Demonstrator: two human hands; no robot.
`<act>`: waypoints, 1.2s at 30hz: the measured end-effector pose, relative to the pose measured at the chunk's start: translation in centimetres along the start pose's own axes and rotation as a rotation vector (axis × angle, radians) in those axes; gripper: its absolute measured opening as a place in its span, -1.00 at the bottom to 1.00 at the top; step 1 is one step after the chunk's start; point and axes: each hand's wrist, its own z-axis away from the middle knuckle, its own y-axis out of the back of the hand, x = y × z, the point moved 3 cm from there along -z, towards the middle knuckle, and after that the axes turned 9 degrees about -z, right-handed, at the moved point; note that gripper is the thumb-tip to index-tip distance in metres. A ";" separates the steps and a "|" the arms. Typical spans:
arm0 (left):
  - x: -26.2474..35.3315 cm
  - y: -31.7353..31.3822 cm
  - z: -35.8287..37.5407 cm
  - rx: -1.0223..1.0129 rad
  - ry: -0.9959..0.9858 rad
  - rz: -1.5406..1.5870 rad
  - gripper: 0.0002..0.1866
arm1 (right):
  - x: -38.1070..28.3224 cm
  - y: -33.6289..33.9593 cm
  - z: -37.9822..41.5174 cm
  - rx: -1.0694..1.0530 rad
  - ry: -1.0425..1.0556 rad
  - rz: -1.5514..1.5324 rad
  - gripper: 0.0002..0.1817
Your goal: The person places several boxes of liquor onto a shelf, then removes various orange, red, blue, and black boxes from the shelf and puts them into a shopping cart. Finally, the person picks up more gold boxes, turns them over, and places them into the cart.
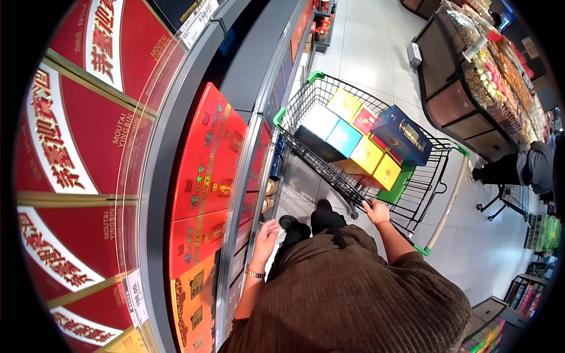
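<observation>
A wire shopping cart [432,170] with green corners stands in front of me, slightly right. My right hand [376,212] is closed on the cart's near side rim. My left hand [266,238], a bracelet at its wrist, hangs beside the shelf with its fingers apart and nothing in it. In the cart lie a dark blue box [402,134], several yellow boxes [344,104], a red box [364,119], a light blue box [344,139] and a green item [398,187]. Red boxes [206,182] with gold print line the shelf, left of my left hand.
Large red cartons [82,129] fill the shelf at the far left, behind a clear edge strip. An orange box [194,300] sits below the red ones. At the right stand a curved display counter [453,100] with packaged goods and another person [521,170] beside a second cart [513,199].
</observation>
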 end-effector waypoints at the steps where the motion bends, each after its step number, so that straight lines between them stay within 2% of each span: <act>1: 1.3 0.0 0.1 0.019 -0.020 0.022 -0.57 | -0.2 -0.3 -0.1 0.054 0.026 0.000 -0.40; 2: 2.4 -0.2 0.4 0.042 0.025 0.069 -0.56 | -0.4 -0.6 -0.1 0.077 0.007 0.017 -0.40; 5: 2.8 -0.7 1.5 0.108 -0.038 0.040 -0.56 | -1.6 -0.3 0.2 0.079 -0.052 0.069 -0.43; 9: 0.0 -2.9 3.9 0.206 0.017 0.092 -0.58 | -0.1 -0.8 -0.6 0.071 0.014 0.042 -0.43; 11: -2.6 -4.3 4.8 0.175 0.088 0.094 -0.54 | 0.6 -0.8 -0.8 0.053 0.054 0.027 -0.43; 14: -2.1 -7.9 5.9 0.117 0.154 0.046 -0.53 | 1.8 0.7 -2.0 -0.012 0.061 0.046 -0.40; 17: -2.9 -11.9 5.4 0.084 0.127 0.025 -0.52 | 3.4 1.5 -3.6 -0.117 0.059 -0.001 -0.33; 19: -1.9 -14.9 5.1 0.075 0.127 0.097 -0.58 | 4.1 2.4 -4.6 -0.193 0.044 -0.042 -0.31; 24: -2.8 -19.1 5.5 -0.009 0.039 -0.027 -0.57 | 6.8 2.3 -6.5 -0.247 -0.011 -0.112 -0.25; 28: -5.1 -18.9 7.5 -0.046 0.010 -0.105 -0.56 | 8.8 1.8 -8.2 -0.282 0.023 -0.148 -0.20; 31: -6.9 -17.3 9.7 0.040 0.042 -0.197 -0.57 | 11.0 0.3 -10.1 -0.274 0.018 -0.139 -0.21; 36: -9.7 -15.6 13.3 0.231 0.046 -0.240 -0.57 | 15.0 -0.7 -14.6 -0.227 0.157 -0.315 -0.17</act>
